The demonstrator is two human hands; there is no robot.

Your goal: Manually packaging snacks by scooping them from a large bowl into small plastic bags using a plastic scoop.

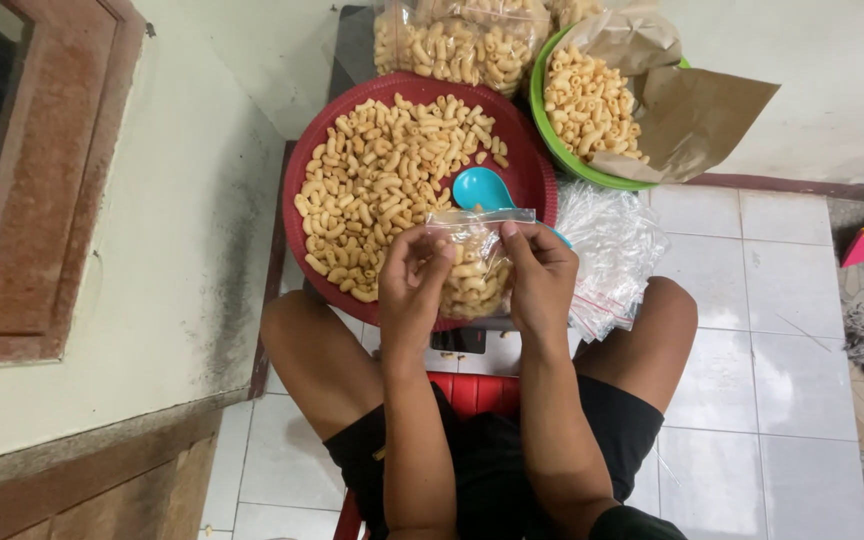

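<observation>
A small clear plastic bag (476,262) half full of tan macaroni-shaped snacks hangs between both hands above my lap. My left hand (414,283) pinches its left top edge and my right hand (540,276) pinches its right top edge. Behind the bag lies a round red tray (532,170) heaped with loose macaroni snacks (384,180). A blue plastic scoop (484,189) rests in the tray just beyond my fingers.
A green bowl (552,140) lined with brown paper holds more snacks at the back right. A large clear bag of snacks (457,42) stands behind the tray. A pile of empty clear bags (612,245) lies right of my right hand. White wall on the left, tiled floor on the right.
</observation>
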